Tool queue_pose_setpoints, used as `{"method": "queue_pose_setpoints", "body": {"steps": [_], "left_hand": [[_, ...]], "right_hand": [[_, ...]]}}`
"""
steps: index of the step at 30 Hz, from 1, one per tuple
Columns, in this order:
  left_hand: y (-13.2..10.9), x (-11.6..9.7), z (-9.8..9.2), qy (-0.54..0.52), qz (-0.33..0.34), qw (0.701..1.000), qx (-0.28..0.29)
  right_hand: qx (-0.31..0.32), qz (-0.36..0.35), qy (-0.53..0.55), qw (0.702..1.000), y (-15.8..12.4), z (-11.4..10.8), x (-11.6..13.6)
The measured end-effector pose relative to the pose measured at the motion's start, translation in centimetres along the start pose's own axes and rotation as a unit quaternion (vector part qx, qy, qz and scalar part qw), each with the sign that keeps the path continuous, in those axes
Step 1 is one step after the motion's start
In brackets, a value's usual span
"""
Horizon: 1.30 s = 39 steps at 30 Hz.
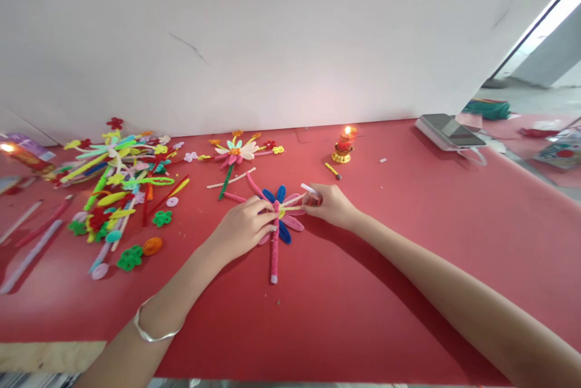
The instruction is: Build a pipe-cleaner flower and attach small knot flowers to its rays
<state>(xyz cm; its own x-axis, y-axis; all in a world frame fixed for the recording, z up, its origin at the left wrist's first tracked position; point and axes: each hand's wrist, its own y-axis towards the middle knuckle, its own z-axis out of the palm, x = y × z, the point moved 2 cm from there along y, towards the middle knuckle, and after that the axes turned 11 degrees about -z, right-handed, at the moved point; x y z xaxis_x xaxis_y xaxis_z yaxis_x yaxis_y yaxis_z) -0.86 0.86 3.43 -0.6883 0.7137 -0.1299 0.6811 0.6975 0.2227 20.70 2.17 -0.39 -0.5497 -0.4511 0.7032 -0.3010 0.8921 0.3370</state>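
Observation:
A pipe-cleaner flower [284,233] with blue and pink looped petals lies face down or tilted on the red table; which, I cannot tell. Its pink wrapped stem [275,255] points toward me and ends in a whitish tip. My left hand [245,227] is closed on the flower near the top of the stem, fingers pinching it. My right hand [331,203] is closed around a short white stick [311,190], perhaps glue. Its fingertips also pinch the ends of cream pipe-cleaner strands [293,205] that run out from the flower's centre.
A lit red candle [345,141] stands in a gold holder behind my right hand, with a yellow stub [333,171] before it. Another lit candle [25,158] is far left. Several pipe-cleaner flowers [111,152] crowd the left. A phone [449,131] lies back right; a white panel [272,43] rises behind.

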Motion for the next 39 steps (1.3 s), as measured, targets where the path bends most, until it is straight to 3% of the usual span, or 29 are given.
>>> {"method": "queue_pose_setpoints", "body": {"steps": [11,39], "left_hand": [[0.2,0.4,0.4,0.052,-0.004,0.999,-0.005],[0.4,0.5,0.9,0.06,-0.017,0.998,-0.02]], "right_hand": [[0.003,-0.04,-0.012,0.999,-0.1,0.6,-0.6],[0.002,-0.039,-0.007,0.999,-0.2,1.0,-0.9]]}}
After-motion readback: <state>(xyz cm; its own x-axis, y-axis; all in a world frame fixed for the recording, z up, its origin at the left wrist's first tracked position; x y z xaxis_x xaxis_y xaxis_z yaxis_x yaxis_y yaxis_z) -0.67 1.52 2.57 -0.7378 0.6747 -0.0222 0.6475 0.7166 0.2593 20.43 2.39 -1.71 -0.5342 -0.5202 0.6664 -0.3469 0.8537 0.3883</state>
